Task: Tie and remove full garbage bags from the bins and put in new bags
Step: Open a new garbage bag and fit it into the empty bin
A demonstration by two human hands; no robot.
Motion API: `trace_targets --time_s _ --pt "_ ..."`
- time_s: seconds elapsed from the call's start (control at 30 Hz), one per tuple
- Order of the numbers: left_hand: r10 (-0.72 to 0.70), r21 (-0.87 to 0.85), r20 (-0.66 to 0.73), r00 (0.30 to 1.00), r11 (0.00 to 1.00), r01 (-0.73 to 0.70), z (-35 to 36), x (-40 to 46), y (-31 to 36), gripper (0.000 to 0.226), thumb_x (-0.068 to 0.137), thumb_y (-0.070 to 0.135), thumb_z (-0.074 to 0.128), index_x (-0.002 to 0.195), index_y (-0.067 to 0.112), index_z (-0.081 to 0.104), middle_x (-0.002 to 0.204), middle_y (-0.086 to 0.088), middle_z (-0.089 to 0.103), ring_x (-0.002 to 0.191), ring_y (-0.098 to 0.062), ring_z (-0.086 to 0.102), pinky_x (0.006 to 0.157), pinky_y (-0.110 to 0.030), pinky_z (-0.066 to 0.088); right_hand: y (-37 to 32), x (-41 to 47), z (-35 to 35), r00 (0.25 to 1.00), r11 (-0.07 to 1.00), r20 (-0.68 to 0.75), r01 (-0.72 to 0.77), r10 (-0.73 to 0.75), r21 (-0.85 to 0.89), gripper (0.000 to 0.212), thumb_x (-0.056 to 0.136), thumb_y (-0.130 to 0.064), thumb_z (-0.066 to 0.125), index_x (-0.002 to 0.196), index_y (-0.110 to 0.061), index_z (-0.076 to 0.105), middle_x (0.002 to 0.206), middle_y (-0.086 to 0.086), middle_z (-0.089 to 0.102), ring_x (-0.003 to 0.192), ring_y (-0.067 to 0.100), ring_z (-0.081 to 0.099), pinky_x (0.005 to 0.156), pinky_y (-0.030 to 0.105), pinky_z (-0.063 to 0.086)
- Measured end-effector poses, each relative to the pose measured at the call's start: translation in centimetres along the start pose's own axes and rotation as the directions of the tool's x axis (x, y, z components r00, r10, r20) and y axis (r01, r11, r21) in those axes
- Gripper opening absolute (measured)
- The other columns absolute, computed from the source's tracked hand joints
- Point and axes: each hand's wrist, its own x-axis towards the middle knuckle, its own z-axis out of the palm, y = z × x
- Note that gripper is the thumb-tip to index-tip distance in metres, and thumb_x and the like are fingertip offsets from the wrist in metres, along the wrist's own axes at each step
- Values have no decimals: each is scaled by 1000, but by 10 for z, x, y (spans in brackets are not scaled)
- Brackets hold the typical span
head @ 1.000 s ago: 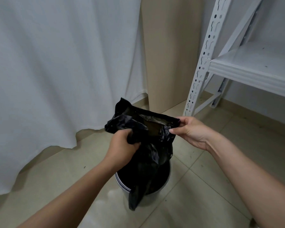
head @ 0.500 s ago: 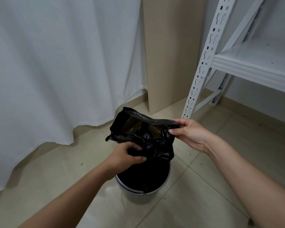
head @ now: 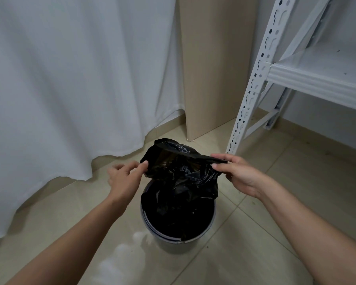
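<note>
A black garbage bag (head: 179, 173) hangs crumpled into a small round grey bin (head: 173, 243) on the tiled floor, its lower part inside the bin. My right hand (head: 238, 173) pinches the bag's upper right edge between thumb and fingers. My left hand (head: 125, 177), blurred, is at the bag's left edge with its fingertips pinching or touching the plastic. The bag's mouth is stretched between the two hands above the bin.
A white curtain (head: 70, 89) hangs at the left down to the floor. A beige board (head: 214, 68) leans upright behind the bin. A white metal shelf rack (head: 253, 85) stands at the right, its post close to my right hand.
My left hand let go of the bunched middle of the bag and moved left to its edge. The bag sank deeper into the bin and its mouth spread wider.
</note>
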Motion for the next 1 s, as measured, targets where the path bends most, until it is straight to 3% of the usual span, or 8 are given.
trace_targets --time_s 0.17,0.3,0.4,0.5,0.63,0.83,0.93,1.0 --pt "-212 -214 258 943 939 269 1 6 -17 13 86 39 60 88 27 65 122 5 52 115 -22 48 89 -42 42 5 2 -4 990 997 128 49 -56 54 61 83 13 55 128 -28 55 117 12 62 116 22 55 110 33 29" --pt "-179 -261 330 927 927 271 7 14 -24 22 89 41 57 105 28 64 119 5 59 115 -25 54 97 -43 41 19 10 -2 981 991 140 128 -132 35 64 84 16 54 127 -31 56 120 9 56 109 21 58 106 31 40" --pt "-173 -270 319 932 926 264 12 19 -28 26 91 43 57 111 28 64 122 5 61 117 -19 54 105 -45 37 29 15 2 984 989 99 148 -145 -21 57 86 9 60 124 -34 60 114 9 59 94 11 65 83 19 49" --pt "-126 -266 288 949 942 206 15 20 -31 25 91 41 59 108 25 69 122 9 64 120 -11 53 105 -40 35 36 18 9 988 985 42 149 -145 -88 48 89 1 62 119 -36 64 112 14 61 83 8 64 67 14 48" --pt "-29 -236 190 981 969 74 14 17 -32 27 88 36 67 105 18 74 111 7 71 111 -8 61 102 -33 43 41 14 20 991 989 25 136 -135 -53 41 92 3 57 117 -29 64 119 26 60 94 22 61 91 43 52" --pt "149 -288 172 974 953 -95 4 4 -19 40 59 27 84 95 13 75 92 2 76 92 -7 71 76 -12 53 45 2 34 980 998 199 -2 -11 62 40 93 8 54 122 -18 61 106 13 64 94 21 64 74 37 59" --pt "194 -124 231 953 978 -169 0 -4 -19 38 54 25 88 88 15 75 82 2 75 82 -8 71 76 -16 53 51 -2 33 962 993 247 -116 117 -19 41 92 11 52 121 -16 61 114 16 62 90 22 65 76 42 60" --pt "177 39 321 931 979 -199 0 -8 -22 33 60 16 89 89 12 74 67 10 71 65 -3 66 64 -14 51 57 -4 32 946 978 259 -171 196 -117 42 91 11 52 123 -16 58 117 16 62 92 23 64 81 44 59"
